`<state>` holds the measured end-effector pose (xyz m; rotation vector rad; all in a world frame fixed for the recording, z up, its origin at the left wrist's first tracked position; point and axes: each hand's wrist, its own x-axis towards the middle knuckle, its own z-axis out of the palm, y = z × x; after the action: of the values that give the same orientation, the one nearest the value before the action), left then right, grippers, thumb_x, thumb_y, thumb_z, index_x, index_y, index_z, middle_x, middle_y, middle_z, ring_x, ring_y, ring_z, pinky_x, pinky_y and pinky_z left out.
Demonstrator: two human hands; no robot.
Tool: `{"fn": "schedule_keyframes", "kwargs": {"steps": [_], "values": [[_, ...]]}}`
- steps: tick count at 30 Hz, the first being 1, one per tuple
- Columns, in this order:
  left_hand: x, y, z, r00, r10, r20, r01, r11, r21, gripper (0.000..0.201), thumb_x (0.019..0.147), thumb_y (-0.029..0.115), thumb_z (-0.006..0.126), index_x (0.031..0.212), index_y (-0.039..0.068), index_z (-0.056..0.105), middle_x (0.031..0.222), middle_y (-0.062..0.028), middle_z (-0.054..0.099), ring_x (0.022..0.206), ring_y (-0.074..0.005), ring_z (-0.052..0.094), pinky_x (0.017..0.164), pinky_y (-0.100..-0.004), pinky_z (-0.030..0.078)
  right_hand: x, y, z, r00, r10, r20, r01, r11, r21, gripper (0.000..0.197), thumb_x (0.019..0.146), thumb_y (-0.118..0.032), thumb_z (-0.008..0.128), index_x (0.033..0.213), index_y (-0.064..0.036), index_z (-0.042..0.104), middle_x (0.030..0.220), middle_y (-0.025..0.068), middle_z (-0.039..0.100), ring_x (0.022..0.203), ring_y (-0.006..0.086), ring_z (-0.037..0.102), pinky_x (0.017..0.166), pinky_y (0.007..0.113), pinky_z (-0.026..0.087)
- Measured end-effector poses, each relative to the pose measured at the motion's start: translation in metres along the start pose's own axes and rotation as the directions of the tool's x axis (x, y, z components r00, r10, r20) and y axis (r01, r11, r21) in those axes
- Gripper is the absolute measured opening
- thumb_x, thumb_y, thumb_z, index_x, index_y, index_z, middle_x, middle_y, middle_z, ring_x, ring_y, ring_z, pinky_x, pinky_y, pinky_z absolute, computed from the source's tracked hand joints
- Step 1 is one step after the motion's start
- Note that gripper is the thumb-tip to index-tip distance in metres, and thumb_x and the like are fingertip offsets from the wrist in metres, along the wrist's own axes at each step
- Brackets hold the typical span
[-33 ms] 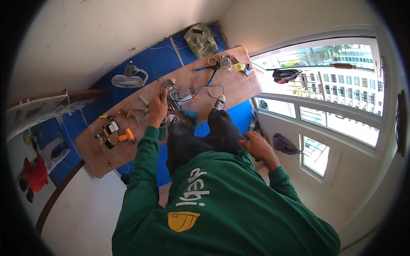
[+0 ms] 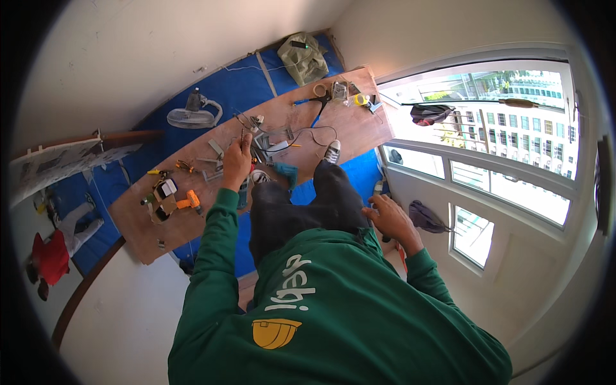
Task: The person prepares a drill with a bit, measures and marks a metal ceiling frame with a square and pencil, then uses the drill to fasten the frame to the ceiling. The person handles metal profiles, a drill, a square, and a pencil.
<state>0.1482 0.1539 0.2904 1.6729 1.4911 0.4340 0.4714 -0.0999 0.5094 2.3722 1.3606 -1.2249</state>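
Observation:
My left hand is closed, held over the wooden board, with a thin rod-like thing poking up past the fingers; its kind is too small to tell. Several grey metal pieces lie on the board around that hand, next to a teal power tool and a looped dark cable. Beside my right thigh, my right hand hangs with loosely bent fingers apart, holding nothing that shows.
On the wooden board are an orange drill, an opened carton, blue-handled cutters and a tape roll. Behind it, a fan lies on blue sheeting. A person in red is far left; windows stand right.
My right hand has shifted very slightly, and a bit of something red-orange now shows beside its wrist. The left hand stays nearly where it was, still closed.

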Motion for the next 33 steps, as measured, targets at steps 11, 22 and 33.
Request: {"fn": "schedule_keyframes", "kwargs": {"steps": [11, 22, 33], "values": [[0.009, -0.093, 0.114, 0.971, -0.191, 0.14, 0.152, 0.955, 0.253, 0.07, 0.11, 0.063, 0.04, 0.097, 0.0, 0.068, 0.088, -0.028, 0.071, 0.088, -0.0528, 0.066, 0.078, -0.06, 0.049, 0.304, 0.083, 0.14, 0.964, -0.238, 0.115, 0.204, 0.948, 0.244, 0.032, 0.096, -0.029, 0.066, 0.104, 0.0012, 0.074, 0.103, 0.0273, 0.074, 0.104, 0.0457, 0.07, 0.094, 0.053, 0.054], [0.021, -0.227, 0.262, 0.913, -0.391, 0.118, 0.34, 0.888, 0.309, 0.066, 0.11, 0.058, 0.042, 0.103, -0.002, 0.069, 0.096, -0.0334, 0.071, 0.096, -0.0545, 0.067, 0.084, -0.0619, 0.051, 0.494, 0.123, 0.369, 0.983, -0.095, 0.155, 0.056, 0.97, 0.235, 0.03, 0.093, -0.025, 0.067, 0.106, 0.0, 0.077, 0.103, 0.0286, 0.075, 0.104, 0.0461, 0.072, 0.096, 0.052, 0.055], [0.056, -0.333, 0.337, 0.906, -0.422, 0.019, 0.394, 0.86, 0.325, 0.072, 0.109, 0.061, 0.046, 0.105, -0.008, 0.067, 0.094, -0.0354, 0.071, 0.095, -0.0536, 0.069, 0.085, -0.0602, 0.053, 0.575, 0.113, 0.427, 0.928, -0.37, 0.042, 0.356, 0.915, 0.19, 0.053, 0.097, -0.01, 0.063, 0.148, -0.0173, 0.054, 0.128, 0.0238, 0.064, 0.117, 0.045, 0.063, 0.099, 0.056, 0.051]]}}
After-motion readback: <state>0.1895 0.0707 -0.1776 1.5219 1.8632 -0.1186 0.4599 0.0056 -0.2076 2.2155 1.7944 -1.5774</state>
